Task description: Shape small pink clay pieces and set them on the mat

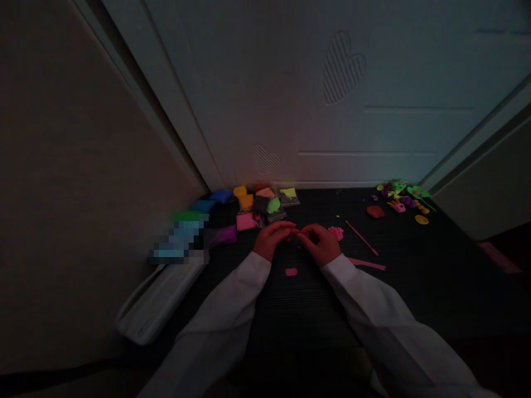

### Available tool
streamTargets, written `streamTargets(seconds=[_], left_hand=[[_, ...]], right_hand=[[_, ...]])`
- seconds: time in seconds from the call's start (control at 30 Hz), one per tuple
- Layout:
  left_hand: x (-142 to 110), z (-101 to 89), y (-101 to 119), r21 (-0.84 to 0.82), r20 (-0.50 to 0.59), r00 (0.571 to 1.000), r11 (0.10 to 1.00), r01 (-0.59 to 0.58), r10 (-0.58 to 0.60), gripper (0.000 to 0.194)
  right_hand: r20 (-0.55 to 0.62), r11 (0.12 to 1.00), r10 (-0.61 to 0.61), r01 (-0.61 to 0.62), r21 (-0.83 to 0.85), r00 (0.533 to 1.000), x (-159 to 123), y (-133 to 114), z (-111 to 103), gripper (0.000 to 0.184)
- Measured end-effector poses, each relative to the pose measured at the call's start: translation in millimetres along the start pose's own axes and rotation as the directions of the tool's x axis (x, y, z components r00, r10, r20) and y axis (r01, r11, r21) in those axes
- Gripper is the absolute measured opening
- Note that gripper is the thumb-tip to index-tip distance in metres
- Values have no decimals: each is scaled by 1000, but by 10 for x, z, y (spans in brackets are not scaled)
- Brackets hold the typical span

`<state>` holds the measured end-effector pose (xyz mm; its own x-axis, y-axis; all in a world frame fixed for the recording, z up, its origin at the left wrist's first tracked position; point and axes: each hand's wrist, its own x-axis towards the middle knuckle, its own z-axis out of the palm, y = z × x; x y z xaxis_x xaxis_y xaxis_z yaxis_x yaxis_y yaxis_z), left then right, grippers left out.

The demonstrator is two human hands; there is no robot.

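Note:
My left hand (271,239) and my right hand (321,243) meet over the dark table, fingertips pinched on a small piece of red clay (296,231) between them. The fingers cover part of this piece, so its full shape is hidden. Nearer to me, a flat pink clay piece (291,272) with two rounded lobes lies on the table. Beside my right hand are a textured pink clay piece (336,233), a thin pink modelling stick (362,237) and a flat pink strip (370,264), partly behind the right wrist.
Colourful clay packets, among them a pink packet (246,222) and a purple packet (224,236), lie at the back left. A white case (164,298) rests at the left edge. A red lump (375,211) and several small clay figures (409,199) sit back right, before a white panel (249,83).

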<state>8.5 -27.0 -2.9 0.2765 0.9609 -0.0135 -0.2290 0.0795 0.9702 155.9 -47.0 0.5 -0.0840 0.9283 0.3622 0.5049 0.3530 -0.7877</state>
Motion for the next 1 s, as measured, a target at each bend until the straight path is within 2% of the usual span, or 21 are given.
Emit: streamTargets(seconds=[0.17,0.27,0.33,0.4,0.5,0.57,0.63,0.73,0.8,0.9,1.0], left_hand=[[24,-38,-34,117,-41,998,992,-50,55,22],[5,-24,-6,314,-55,993,946,-80,102,24],[-13,-15,12,514,1,984,844,-153,178,24],[-25,-17,12,693,119,958,669,-268,260,23],[-27,-47,-26,817,298,917,426,-389,266,23],[-21,-70,-57,839,357,907,350,-417,223,22],[-16,-81,-76,847,381,904,317,-426,196,21],[-18,-69,-67,843,386,902,325,-430,193,18],[-24,-51,-46,823,366,907,382,-421,211,17],[-30,-36,-16,782,252,941,525,-337,227,18],[-20,-41,2,667,126,980,718,-200,155,23]], right_hand=[[-84,998,61,-61,12,995,40,27,-61,18],[-181,995,96,-93,25,979,73,50,-133,20],[-237,994,109,-104,37,965,92,65,-178,21],[-278,994,110,-104,38,954,105,78,-207,21],[-299,996,90,-87,23,950,105,87,-209,20],[-290,998,68,-69,6,955,96,84,-190,19],[-273,998,49,-55,-16,961,86,75,-169,18],[-255,998,38,-48,-36,966,75,61,-149,18],[-243,998,34,-46,-43,969,71,54,-145,18],[-215,998,27,-37,-46,976,69,48,-149,18],[-171,998,10,-20,-52,985,66,42,-149,18]])
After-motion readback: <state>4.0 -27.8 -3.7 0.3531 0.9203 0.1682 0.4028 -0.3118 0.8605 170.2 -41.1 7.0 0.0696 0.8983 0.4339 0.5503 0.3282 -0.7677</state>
